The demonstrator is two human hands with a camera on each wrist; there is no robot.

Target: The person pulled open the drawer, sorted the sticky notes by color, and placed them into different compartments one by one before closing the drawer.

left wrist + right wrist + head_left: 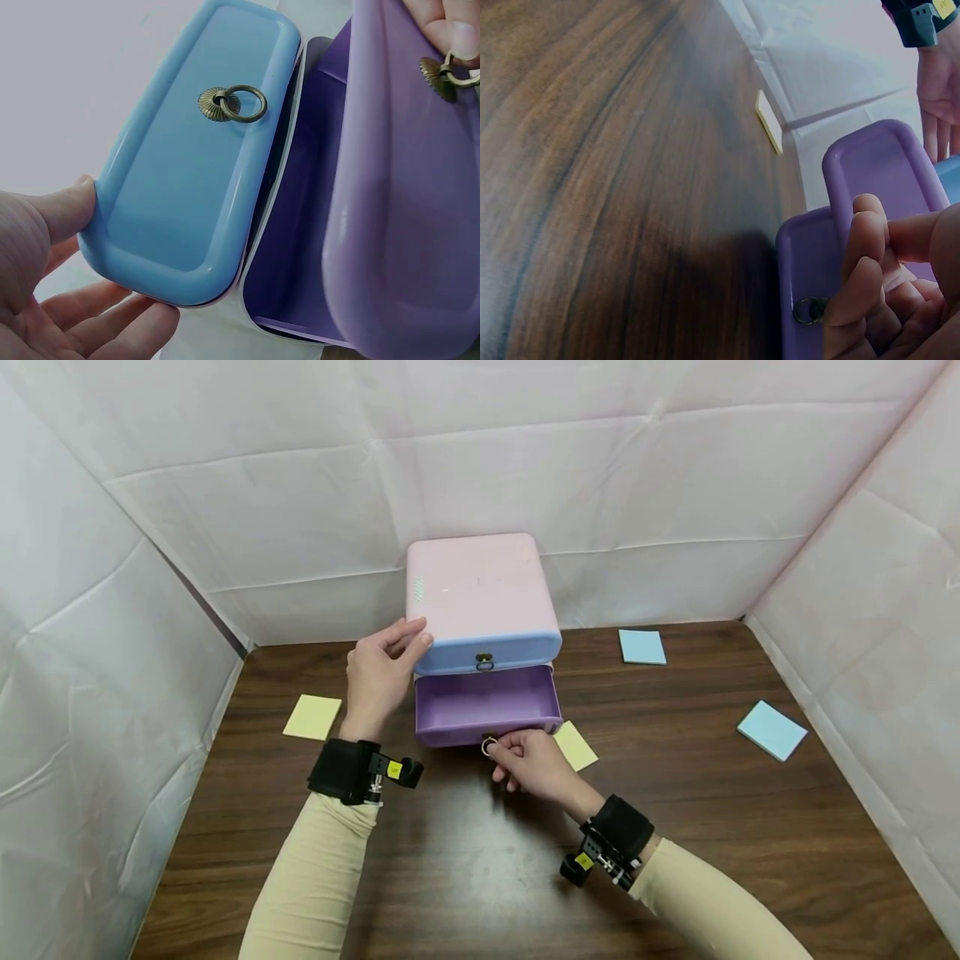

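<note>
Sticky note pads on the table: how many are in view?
4. A yellow pad lies left of the drawer unit, another yellow pad sits beside the right hand, a blue pad lies right of the unit, another blue pad far right. Others may be hidden behind it.

A staged recording booth: white padded sheets [525, 452] (three sides) enclose a wooden table [465, 877]

A dark wood-grain table [480, 877] fills the lower frame. On it, a pink drawer box [480, 585] stands at centre back; yellow sticky pads lie at left [312, 717] and centre [576, 746], blue pads at upper right [642, 647] and far right [772, 730].
</note>
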